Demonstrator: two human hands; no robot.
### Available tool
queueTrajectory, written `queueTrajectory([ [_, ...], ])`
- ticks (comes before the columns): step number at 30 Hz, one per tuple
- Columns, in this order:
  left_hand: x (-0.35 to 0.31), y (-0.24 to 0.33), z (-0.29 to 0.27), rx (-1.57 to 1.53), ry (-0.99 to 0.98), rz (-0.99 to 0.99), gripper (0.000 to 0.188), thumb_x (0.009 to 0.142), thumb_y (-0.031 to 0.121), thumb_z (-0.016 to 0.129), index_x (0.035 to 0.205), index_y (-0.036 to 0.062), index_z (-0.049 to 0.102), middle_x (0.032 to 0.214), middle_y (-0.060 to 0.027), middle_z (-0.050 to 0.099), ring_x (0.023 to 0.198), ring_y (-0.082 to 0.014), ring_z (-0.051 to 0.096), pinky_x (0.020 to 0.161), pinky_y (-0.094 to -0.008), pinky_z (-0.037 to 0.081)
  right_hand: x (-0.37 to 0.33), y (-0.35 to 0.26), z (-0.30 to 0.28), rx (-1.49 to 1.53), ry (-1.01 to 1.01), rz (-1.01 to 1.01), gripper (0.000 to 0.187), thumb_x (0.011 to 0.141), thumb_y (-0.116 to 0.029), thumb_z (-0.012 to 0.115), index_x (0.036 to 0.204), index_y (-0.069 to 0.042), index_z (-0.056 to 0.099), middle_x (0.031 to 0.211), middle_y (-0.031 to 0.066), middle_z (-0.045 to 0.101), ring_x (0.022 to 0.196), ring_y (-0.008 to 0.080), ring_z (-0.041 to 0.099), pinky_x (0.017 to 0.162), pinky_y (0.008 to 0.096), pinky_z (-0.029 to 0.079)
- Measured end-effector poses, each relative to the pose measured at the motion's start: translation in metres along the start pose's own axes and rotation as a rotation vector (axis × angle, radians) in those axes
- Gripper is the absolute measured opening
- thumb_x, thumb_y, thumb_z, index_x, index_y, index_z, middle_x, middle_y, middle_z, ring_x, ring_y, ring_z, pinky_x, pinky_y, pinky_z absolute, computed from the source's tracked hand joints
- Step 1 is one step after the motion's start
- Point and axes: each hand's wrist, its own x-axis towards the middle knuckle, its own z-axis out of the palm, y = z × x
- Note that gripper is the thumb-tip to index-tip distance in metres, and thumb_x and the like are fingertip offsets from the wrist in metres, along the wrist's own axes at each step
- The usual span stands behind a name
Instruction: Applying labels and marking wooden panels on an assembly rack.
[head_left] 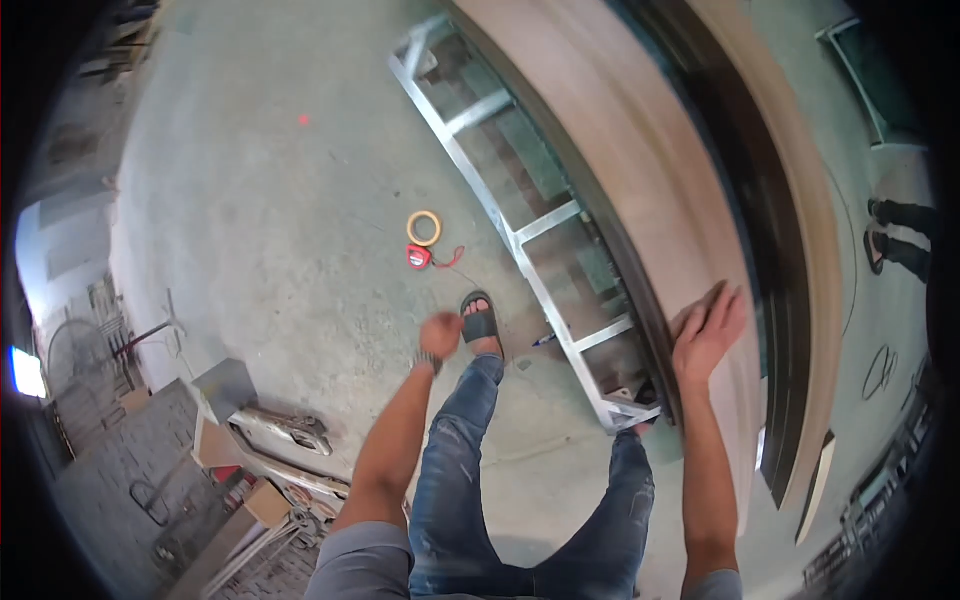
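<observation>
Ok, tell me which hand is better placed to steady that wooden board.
Right. The right hand already lies flat and open on the wooden board, while the left hand hangs loosely closed over the concrete floor, away from it.
</observation>
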Motion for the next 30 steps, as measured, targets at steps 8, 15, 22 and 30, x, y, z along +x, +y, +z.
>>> queueTrajectory([
  [8, 0.278, -0.014, 0.047, 0.256, 0.096, 0.038, 0.030, 0.085, 0.028, 0.066, 0.102, 0.0035, 0.068, 0.098, -0.0244, 0.070, 0.097, -0.0399, 0.068, 0.081, -0.0491, 0.056, 0.016, 0.012, -0.003, -0.160, -0.023, -0.007, 0.052, 0.106, -0.021, 0.036, 0.151, 0.005, 0.034, 0.154, 0.0233, 0.039, 0.142, 0.0376, 0.037, 0.118, 0.0442, 0.030],
  [15, 0.288, -0.034, 0.037, 0.391, 0.078, 0.006, 0.026, 0.092, 0.027, 0.058, 0.105, 0.0060, 0.065, 0.097, -0.0189, 0.071, 0.095, -0.0383, 0.068, 0.078, -0.0494, 0.054, 0.011, 0.001, 0.013, -0.054, -0.049, 0.066, 0.054, 0.101, -0.015, 0.037, 0.151, 0.006, 0.032, 0.154, 0.0235, 0.036, 0.145, 0.0353, 0.034, 0.121, 0.0419, 0.024],
  [22, 0.116, 0.068, -0.028, -0.204, -0.121, 0.439, 0.014, 0.088, 0.005, 0.067, 0.101, 0.0001, 0.065, 0.093, -0.0081, 0.067, 0.087, -0.0182, 0.063, 0.079, -0.0336, 0.049, 0.015, -0.011, 0.010, -0.016, 0.018, 0.121, 0.057, 0.092, -0.014, 0.053, 0.145, 0.001, 0.043, 0.147, 0.0274, 0.040, 0.139, 0.0446, 0.036, 0.118, 0.0516, 0.025],
  [30, -0.055, 0.327, -0.074, -0.391, -0.629, 0.597, 0.029, 0.091, 0.008, 0.067, 0.118, -0.0031, 0.062, 0.086, -0.0045, 0.069, 0.075, -0.0094, 0.060, 0.070, -0.0258, 0.050, 0.007, 0.003, -0.007, 0.228, 0.126, 0.177, 0.052, 0.092, -0.013, 0.057, 0.142, -0.002, 0.047, 0.150, 0.0235, 0.041, 0.142, 0.0410, 0.035, 0.120, 0.0565, 0.020],
])
